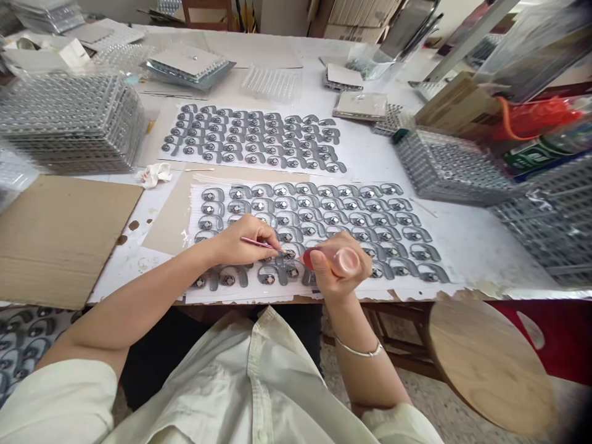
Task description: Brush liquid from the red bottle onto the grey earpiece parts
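My left hand (247,239) pinches a thin pink stick (256,243), its tip pointing right at one of the small parts. In my right hand (345,265) is a squeeze bottle (340,260), reddish and translucent, tilted with its base toward me and its nozzle toward the stick's tip. Both tips meet close to one part (290,253) in the near sheet. That white sheet (435,246) carries rows of grey hook-shaped pieces, each with a dark round part and a shiny pale centre. Several pieces are hidden under my hands.
A second sheet of similar pieces (254,139) lies farther back. Stacks of clear trays stand at the left (69,123) and right (453,163). Beside a crumpled tissue (155,175) is a cotton swab (200,169). Cardboard (60,234) covers the left edge; a round stool (490,364) stands lower right.
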{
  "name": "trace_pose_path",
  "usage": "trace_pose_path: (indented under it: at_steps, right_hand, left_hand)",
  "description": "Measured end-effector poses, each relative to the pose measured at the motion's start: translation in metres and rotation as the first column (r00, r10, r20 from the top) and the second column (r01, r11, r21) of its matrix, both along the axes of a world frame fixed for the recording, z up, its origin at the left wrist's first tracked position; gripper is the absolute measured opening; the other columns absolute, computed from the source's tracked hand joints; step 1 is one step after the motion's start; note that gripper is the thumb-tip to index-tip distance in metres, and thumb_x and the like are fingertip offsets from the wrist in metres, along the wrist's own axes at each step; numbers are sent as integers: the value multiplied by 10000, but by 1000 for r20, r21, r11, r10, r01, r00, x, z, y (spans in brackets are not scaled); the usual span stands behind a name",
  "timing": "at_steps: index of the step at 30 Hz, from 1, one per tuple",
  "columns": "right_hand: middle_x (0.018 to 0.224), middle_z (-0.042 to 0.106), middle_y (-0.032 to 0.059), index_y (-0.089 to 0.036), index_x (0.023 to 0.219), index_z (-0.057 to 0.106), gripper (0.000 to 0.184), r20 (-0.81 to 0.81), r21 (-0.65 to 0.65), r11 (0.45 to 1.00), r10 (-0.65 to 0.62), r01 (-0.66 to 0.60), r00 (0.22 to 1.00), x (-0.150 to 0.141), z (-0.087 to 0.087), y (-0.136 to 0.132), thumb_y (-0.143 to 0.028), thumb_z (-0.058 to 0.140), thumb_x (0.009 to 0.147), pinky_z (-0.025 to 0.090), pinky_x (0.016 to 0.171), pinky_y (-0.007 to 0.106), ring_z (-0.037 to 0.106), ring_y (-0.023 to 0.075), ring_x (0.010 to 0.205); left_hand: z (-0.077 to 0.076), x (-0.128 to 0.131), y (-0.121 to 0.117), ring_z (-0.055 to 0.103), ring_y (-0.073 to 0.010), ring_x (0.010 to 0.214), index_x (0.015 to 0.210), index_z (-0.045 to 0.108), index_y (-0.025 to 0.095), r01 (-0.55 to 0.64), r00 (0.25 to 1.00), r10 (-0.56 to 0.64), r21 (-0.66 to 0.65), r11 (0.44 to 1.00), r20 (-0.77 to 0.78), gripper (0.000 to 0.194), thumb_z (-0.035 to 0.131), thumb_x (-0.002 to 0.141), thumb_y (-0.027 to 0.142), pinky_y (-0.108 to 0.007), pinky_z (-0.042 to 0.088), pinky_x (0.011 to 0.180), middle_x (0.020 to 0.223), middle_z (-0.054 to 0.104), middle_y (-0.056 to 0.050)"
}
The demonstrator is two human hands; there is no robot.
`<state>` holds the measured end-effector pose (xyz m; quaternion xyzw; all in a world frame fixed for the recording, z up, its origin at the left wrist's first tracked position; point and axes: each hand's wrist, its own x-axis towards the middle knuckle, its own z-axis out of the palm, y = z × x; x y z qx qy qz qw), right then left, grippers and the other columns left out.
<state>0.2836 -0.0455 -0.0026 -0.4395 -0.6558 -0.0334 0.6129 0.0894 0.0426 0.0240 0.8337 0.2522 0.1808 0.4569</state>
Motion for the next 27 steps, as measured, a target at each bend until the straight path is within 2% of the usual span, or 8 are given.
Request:
trace_pose_path:
  at_steps: [18, 24, 27]
  right_hand:
    - [607, 593, -26, -216, 727, 550, 134, 33, -7, 1000, -5, 5, 999, -3, 2, 0, -245, 673, 771, 437, 555, 329, 528, 142, 529]
    - [595, 580, -27, -213, 738, 555, 125, 42, 0, 1000, 16, -16, 999, -5, 1, 1, -221, 676, 769, 432, 544, 325, 526, 142, 524]
    - [602, 580, -16, -211, 720, 572, 124, -50, 10, 1000, 25, -24, 998, -5, 0, 2, -254, 671, 780, 435, 529, 326, 528, 146, 532]
  left_hand:
    - [-1, 1, 1, 638, -136, 650, 768, 738, 131, -25, 1000, 24, -64, 998, -4, 81, 702, 719, 183, -190, 480, 578, 718, 702, -47]
    - [0, 1, 1, 639, -138, 647, 766, 737, 131, -26, 1000, 26, -76, 997, -1, 75, 695, 721, 173, -191, 480, 569, 710, 701, -49]
    - [-1, 1, 0, 637, -134, 637, 762, 735, 126, -23, 1000, 24, -93, 995, 10, 73, 694, 719, 168, -187, 477, 558, 702, 701, -47]
